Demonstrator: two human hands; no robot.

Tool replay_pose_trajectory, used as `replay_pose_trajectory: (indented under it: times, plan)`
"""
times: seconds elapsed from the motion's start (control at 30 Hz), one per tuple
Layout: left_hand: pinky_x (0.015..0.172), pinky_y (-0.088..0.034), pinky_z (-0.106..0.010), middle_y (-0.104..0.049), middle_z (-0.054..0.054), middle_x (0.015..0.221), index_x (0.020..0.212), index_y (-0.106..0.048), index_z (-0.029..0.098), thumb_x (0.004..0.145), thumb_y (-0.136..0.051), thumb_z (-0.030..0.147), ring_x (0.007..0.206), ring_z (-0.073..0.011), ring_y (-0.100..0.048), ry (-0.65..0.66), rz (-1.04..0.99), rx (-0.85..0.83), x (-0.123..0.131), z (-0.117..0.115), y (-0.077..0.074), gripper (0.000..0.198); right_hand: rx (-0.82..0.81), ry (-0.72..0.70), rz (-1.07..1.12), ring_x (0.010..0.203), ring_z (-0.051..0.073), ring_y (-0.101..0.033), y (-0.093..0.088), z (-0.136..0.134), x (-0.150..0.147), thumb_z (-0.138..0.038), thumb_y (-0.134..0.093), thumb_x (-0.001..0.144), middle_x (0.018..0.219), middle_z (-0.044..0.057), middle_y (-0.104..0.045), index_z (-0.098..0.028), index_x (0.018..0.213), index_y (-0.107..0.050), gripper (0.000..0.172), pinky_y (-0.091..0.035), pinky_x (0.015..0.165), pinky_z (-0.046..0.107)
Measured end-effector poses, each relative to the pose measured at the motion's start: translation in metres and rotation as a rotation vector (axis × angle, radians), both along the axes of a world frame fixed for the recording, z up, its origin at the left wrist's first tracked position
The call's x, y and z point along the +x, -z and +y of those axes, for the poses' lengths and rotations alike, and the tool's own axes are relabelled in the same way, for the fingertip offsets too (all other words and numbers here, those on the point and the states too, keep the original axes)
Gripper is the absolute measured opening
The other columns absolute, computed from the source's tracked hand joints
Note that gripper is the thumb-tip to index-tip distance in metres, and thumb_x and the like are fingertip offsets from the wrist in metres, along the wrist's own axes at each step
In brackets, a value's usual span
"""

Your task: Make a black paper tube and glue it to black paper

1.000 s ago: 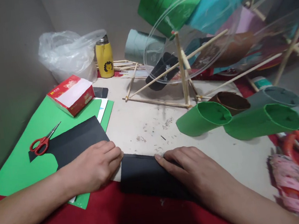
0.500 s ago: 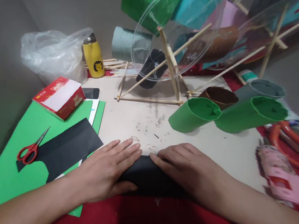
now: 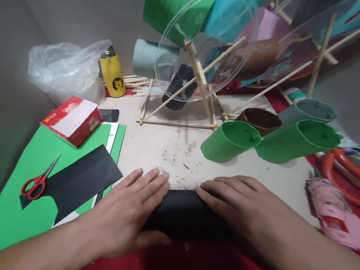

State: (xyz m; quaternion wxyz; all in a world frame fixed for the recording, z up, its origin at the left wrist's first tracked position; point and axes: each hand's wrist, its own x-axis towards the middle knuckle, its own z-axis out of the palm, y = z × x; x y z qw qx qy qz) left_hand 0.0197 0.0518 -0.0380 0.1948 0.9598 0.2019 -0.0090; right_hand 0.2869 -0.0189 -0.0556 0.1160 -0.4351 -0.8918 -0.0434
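Note:
A piece of black paper (image 3: 184, 211) lies near the table's front edge, curved up like a roll between both hands. My left hand (image 3: 128, 211) lies flat on its left part, fingers stretched forward and together. My right hand (image 3: 241, 208) presses on its right part, fingers extended along the paper's far edge. Both forearms come in from the bottom corners. Most of the black paper is hidden under the hands.
Green sheets (image 3: 16, 190) with a larger black sheet (image 3: 80, 180) and red scissors (image 3: 37, 184) lie left. A tissue box (image 3: 71, 120), yellow bottle (image 3: 112, 75) and plastic bag (image 3: 63, 70) stand behind. A stick frame (image 3: 200, 84) with paper tubes fills the right; green tubes (image 3: 229, 141) lie close.
My left hand opened from a loose curl and moved right onto the black paper. The flat black piece now bulges up between the hands. My right hand shifted slightly right.

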Motion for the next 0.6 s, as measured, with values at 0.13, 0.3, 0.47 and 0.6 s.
replay_pose_trajectory:
  times: [0.13,0.3,0.47,0.6]
  plan:
    - [0.122,-0.012,-0.052,-0.025,-0.013,0.16,0.156,-0.019,0.013,0.09,-0.053,0.061,0.15,-0.0283,-0.019,0.076,-0.086,-0.099,0.017,0.0,0.012,0.088,-0.001,0.016,0.017,0.097,0.025,-0.064,0.005,0.002,-0.002,-0.003,-0.041,0.085,0.11,0.012,-0.072,-0.013,0.119,-0.06,0.04,-0.045,0.082,0.038]
    - [0.121,-0.012,-0.054,-0.026,-0.014,0.16,0.156,-0.021,0.016,0.088,-0.057,0.059,0.149,-0.0311,-0.021,0.084,-0.092,-0.155,0.025,0.003,0.026,0.089,-0.061,0.025,0.092,0.087,0.024,-0.065,-0.01,0.003,0.01,-0.01,-0.043,0.09,0.099,0.01,-0.073,-0.016,0.108,-0.063,0.027,-0.048,0.076,0.037]
    - [0.121,-0.01,-0.052,-0.029,-0.015,0.159,0.155,-0.025,0.015,0.088,-0.057,0.06,0.148,-0.0327,-0.024,0.096,-0.078,-0.146,0.023,0.003,0.025,0.087,-0.115,0.146,0.146,0.082,0.023,-0.062,-0.021,0.005,0.028,-0.019,-0.044,0.099,0.094,0.011,-0.068,-0.016,0.106,-0.063,0.021,-0.048,0.073,0.035]
    - [0.114,-0.025,-0.055,-0.047,-0.02,0.147,0.145,-0.042,0.013,0.089,-0.055,0.058,0.134,-0.0367,-0.044,0.041,-0.203,-0.13,0.03,0.004,0.017,0.073,-0.325,0.183,0.097,0.074,0.023,-0.06,-0.012,0.009,0.027,-0.02,-0.051,0.095,0.084,0.007,-0.063,-0.018,0.092,-0.061,0.01,-0.047,0.065,0.034]
